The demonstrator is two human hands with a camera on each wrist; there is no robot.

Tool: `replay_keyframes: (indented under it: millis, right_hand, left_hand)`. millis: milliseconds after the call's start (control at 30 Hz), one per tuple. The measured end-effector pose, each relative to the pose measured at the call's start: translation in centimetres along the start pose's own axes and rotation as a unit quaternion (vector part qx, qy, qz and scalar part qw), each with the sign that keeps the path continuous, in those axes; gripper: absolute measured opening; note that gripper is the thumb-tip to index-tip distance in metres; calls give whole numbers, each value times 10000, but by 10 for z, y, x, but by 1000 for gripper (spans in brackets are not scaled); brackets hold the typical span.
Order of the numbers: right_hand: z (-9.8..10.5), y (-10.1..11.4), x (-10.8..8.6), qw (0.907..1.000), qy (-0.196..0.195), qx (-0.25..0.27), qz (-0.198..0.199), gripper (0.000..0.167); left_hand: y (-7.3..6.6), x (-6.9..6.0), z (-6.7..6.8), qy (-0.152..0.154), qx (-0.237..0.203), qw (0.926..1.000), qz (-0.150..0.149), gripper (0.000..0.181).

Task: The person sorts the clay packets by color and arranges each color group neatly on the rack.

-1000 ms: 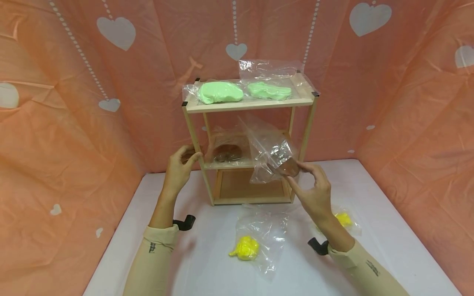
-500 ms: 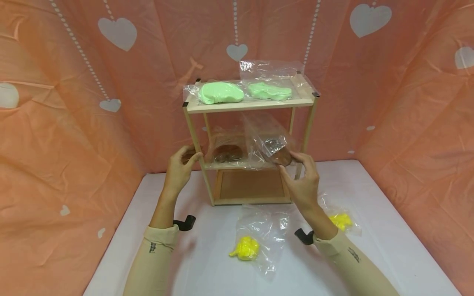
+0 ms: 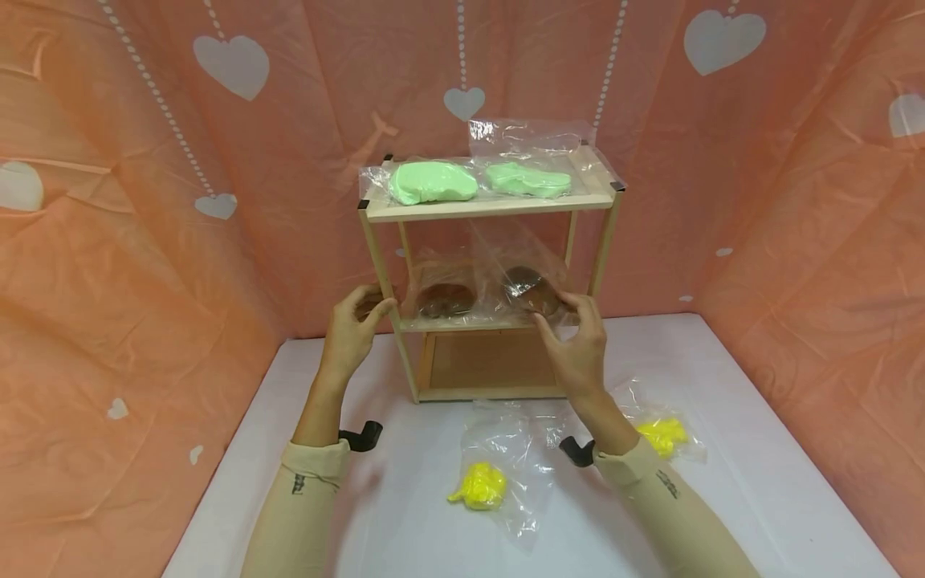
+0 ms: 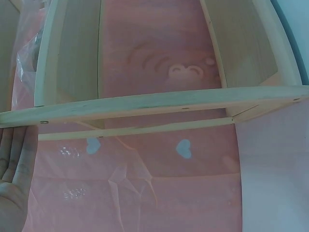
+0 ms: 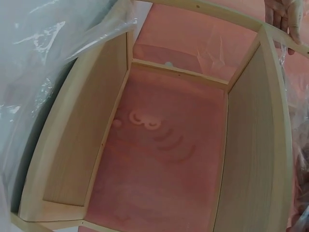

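In the head view a small wooden shelf rack [image 3: 491, 210] stands on the white table. My left hand [image 3: 352, 321] grips its left front post between thumb and fingers; those fingers [image 4: 17, 159] also show at the left edge of the left wrist view. My right hand [image 3: 581, 345] pinches a rounded brown item [image 3: 533, 291] in a clear plastic bag, at the right side of the middle shelf. Beside it on that shelf lies another bagged brown item [image 3: 446, 300]. The exact kind of these items is unclear. The right wrist view does not show my right hand.
Two bagged pale green pieces, a left one [image 3: 432, 181] and a right one [image 3: 529, 180], lie on the top shelf. On the table are a bagged yellow lump [image 3: 481, 486] and another bagged yellow piece [image 3: 663, 436]. Orange cloth [image 3: 303, 96] with hearts surrounds the table.
My right hand has moved left and inward, bringing the bagged brown item from in front of the rack to the middle shelf. The left hand keeps its grip on the post.
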State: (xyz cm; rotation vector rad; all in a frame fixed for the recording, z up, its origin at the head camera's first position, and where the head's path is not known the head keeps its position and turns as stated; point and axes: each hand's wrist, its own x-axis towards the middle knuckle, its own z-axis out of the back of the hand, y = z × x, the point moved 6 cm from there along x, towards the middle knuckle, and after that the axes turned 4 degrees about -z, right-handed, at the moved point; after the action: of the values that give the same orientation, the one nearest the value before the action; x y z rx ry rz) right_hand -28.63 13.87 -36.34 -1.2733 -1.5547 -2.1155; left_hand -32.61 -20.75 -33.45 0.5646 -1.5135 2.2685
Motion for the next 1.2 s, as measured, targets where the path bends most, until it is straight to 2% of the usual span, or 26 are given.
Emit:
replay_keyframes:
  millis: [467,700,1000,1200]
  right_hand:
    - [-16,1,8,9988,31,-208,-436,48]
    - [-21,-2,10,9971,312,-376,-579,46]
    - [-24,-1,15,9879,834,-1212,-495,43]
    - [-24,0,13,9853,1038,-1332,-268,45]
  left_hand:
    - [-2,0,0,-52,-5,9999,-97,35]
    - [-3,0,0,-77,-41,9999,-139,31]
    - [-2,1,0,-70,-19,9999,-125,32]
    - [-3,-1,0,-65,-19,9999,-98,32]
